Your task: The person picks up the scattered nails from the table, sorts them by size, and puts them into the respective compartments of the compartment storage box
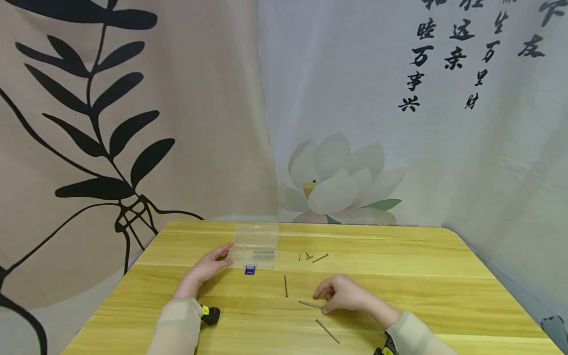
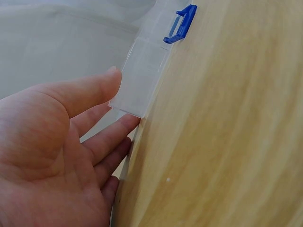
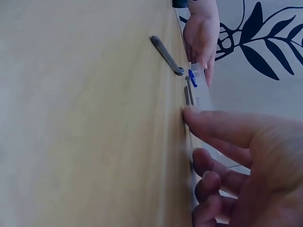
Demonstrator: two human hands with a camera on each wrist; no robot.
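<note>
A clear plastic box [image 1: 241, 256] stands with its lid [image 1: 256, 235] raised at the back, a blue latch [image 1: 250, 270] on its near side. Thin dark nails [image 1: 264, 253] lie in one compartment. My left hand [image 1: 210, 266] touches the box's left end with thumb and fingertips, as the left wrist view also shows. My right hand [image 1: 343, 294] is low over the table, fingers bent, thumb and index finger apart. Its thumb tip overlaps the right end of a nail [image 1: 309, 304]. Another nail [image 1: 327, 331] lies nearer me, appearing as a dark shaft [image 3: 165, 54] in the right wrist view.
One nail [image 1: 286, 286] lies between the box and my right hand. Farther back, right of the box, are a long nail [image 1: 320, 258] and several small ones [image 1: 308, 256]. The wooden table [image 1: 421, 276] ends at a printed curtain [image 1: 213, 123].
</note>
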